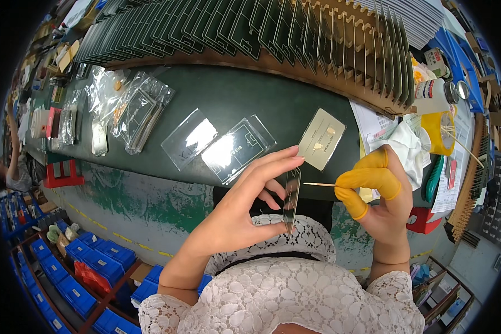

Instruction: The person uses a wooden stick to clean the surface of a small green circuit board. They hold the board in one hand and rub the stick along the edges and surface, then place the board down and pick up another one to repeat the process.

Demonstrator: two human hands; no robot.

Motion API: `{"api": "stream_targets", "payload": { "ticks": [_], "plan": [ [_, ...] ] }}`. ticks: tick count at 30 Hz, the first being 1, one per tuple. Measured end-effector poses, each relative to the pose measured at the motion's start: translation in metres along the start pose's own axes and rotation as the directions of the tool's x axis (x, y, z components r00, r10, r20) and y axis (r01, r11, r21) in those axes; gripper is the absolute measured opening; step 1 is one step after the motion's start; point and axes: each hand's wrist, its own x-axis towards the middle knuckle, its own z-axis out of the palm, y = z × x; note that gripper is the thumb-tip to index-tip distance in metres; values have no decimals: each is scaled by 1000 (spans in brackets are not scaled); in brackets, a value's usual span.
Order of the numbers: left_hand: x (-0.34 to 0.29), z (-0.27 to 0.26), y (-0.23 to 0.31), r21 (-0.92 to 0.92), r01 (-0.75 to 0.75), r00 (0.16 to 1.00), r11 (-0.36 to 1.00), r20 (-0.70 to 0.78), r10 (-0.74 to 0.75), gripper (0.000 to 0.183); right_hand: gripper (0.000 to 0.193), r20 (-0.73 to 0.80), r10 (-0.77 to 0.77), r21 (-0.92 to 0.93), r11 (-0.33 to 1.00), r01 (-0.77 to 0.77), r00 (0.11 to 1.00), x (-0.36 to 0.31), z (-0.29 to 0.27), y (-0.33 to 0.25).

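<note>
While the left hand (245, 206) holds a thin, clear, flat plastic piece (291, 201) up on its edge, the right hand (381, 195) brings a thin wooden stick (319, 184) to its side. To do this well, I think the clear piece should stay still and the stick tip should touch softly, so nothing bends. The left thumb and fingers are closed on the piece, top and bottom. The right hand wears yellow rubber finger covers (367, 179), and its fingers are pinched shut on the stick. The clear piece sits in the air between both hands, above the lap, near the edge of the dark green table (250, 100). A pale card (321, 138) and clear plastic bags (236, 148) lie on the table.
</note>
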Motion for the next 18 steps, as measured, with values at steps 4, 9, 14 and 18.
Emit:
{"api": "stream_targets", "payload": {
  "ticks": [4,9,14,18],
  "plan": [
    [0,0,-1,4,-1,1000,1000,7,1,99,31,-12,0,-7,1000,0,1000,0,2,0],
    [0,2,1,-44,9,1000,999,-13,-9,96,31,1,-25,-8,1000,25,1000,1,2,2],
    [0,3,2,-63,9,1000,998,-25,-11,95,31,0,-36,-17,999,36,999,3,1,2],
    [0,3,2,-59,2,1000,998,-24,-3,95,31,-7,-41,-25,999,40,999,2,2,3]
  ]
}}
